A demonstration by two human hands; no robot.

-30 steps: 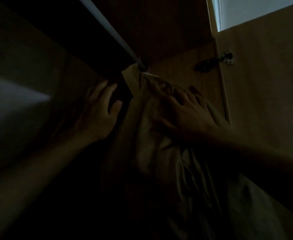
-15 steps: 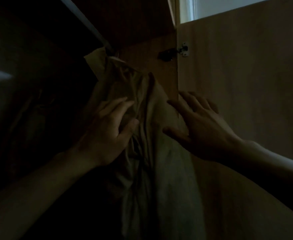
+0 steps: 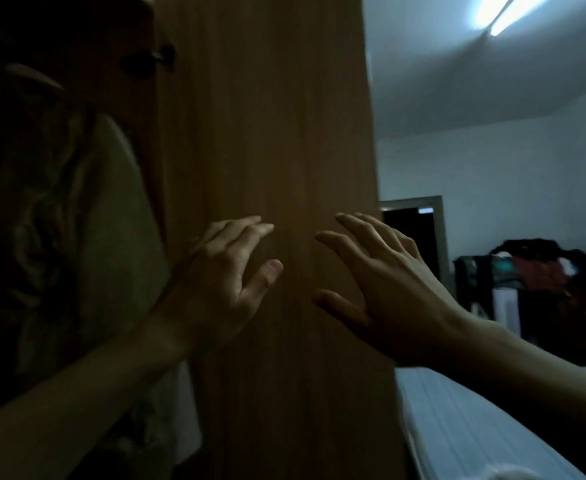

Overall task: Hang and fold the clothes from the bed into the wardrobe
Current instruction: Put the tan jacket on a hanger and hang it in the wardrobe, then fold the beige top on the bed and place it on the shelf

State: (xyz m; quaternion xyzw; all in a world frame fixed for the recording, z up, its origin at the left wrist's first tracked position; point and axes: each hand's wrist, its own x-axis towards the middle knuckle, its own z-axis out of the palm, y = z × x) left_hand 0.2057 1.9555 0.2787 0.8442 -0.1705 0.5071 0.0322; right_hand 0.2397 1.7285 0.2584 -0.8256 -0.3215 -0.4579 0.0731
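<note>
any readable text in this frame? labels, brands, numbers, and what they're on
None readable.
Wardrobe door: plain wood grain, no label or sign.
Hanging beige garment: no visible tag or print; dark and blurred.
Clothes pile at the far wall: coloured patches, too small and blurred to tell whether any is print.
Bed, left hand, right hand: no text.

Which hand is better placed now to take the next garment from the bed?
Probably the right hand: it is open, holds nothing and hangs on the bed's side. The left hand, also open, is beside the hung garment.
</note>
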